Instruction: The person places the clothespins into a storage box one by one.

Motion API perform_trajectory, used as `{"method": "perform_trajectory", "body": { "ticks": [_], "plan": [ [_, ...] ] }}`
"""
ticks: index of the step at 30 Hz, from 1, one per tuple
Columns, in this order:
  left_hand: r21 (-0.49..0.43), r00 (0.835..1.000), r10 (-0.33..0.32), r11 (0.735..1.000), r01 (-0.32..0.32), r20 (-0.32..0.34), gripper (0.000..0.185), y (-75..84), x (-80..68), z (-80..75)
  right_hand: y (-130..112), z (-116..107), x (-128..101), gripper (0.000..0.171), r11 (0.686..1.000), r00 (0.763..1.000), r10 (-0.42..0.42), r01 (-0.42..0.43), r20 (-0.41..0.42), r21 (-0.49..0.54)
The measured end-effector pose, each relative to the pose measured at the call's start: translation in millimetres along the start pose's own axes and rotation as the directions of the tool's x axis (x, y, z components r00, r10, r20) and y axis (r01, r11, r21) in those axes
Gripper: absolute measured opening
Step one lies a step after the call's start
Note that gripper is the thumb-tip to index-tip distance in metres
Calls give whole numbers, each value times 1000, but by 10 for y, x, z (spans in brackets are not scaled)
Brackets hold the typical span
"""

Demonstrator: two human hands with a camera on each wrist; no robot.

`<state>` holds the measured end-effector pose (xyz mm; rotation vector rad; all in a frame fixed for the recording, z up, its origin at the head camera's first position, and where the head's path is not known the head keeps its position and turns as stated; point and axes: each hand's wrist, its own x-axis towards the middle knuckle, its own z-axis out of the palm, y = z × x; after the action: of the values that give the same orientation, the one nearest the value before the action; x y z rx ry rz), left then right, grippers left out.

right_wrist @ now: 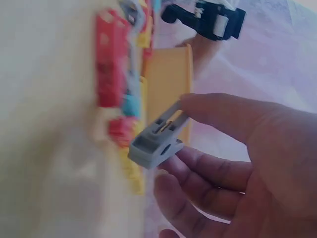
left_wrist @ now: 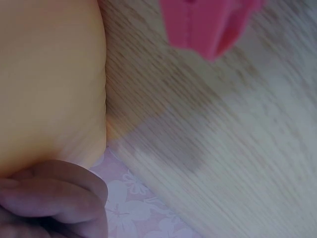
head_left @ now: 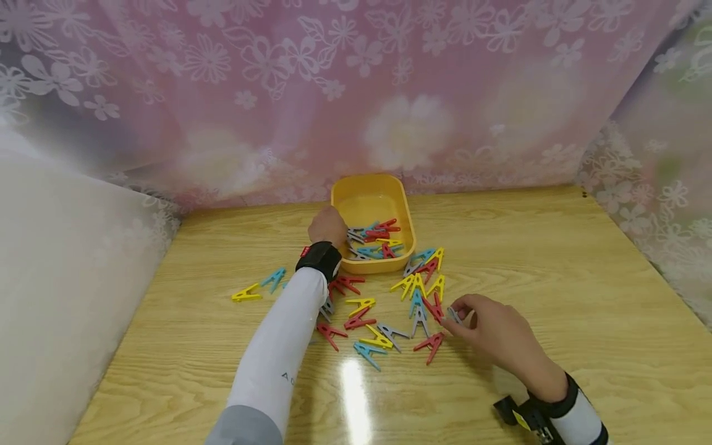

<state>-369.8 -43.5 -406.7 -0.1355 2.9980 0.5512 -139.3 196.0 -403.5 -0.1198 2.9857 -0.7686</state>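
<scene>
A wooden table (head_left: 556, 259) holds a yellow tray (head_left: 402, 204) at its far middle, partly filled with coloured clothespins, and more scattered pegs (head_left: 384, 309) lie just in front of it. The left hand (head_left: 328, 226) rests at the tray's left rim, fingers curled; whether it holds anything cannot be told. The right hand (head_left: 495, 330) pinches a grey clothespin (right_wrist: 157, 136) beside the pile. The peg looks light, stiff and smooth, best taken by its flat sides.

table (head_left: 556, 259): glossy varnished wood grain
tray (head_left: 371, 201) by left hand (head_left: 328, 227): smooth yellow plastic
peg (right_wrist: 157, 136) in right hand (head_left: 495, 330): matt grey plastic
</scene>
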Motion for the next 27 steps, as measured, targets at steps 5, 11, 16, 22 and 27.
{"method": "perform_trajectory", "body": {
  "ticks": [5,11,16,22,27],
  "plan": [
    [-13,1000,-3,1000,3,-8,25,-34,5,-28,-142,-180,316,36,998,994,-64,62,-85,-28],
    [12,1000,-17,1000,17,-14,28,-12,29,15,-348,-288,798,42,991,984,-134,130,-119,-34],
    [20,1000,-11,1000,12,-19,28,35,13,59,-485,-216,1169,42,980,973,-191,181,-127,-88],
    [1,999,-14,1000,14,-32,25,49,-13,48,-658,-9,1513,38,960,962,-253,237,-102,-146],
    [16,999,-20,1000,21,-49,26,-18,4,34,-759,164,1701,39,957,966,-259,256,-9,-138]
  ]
}}
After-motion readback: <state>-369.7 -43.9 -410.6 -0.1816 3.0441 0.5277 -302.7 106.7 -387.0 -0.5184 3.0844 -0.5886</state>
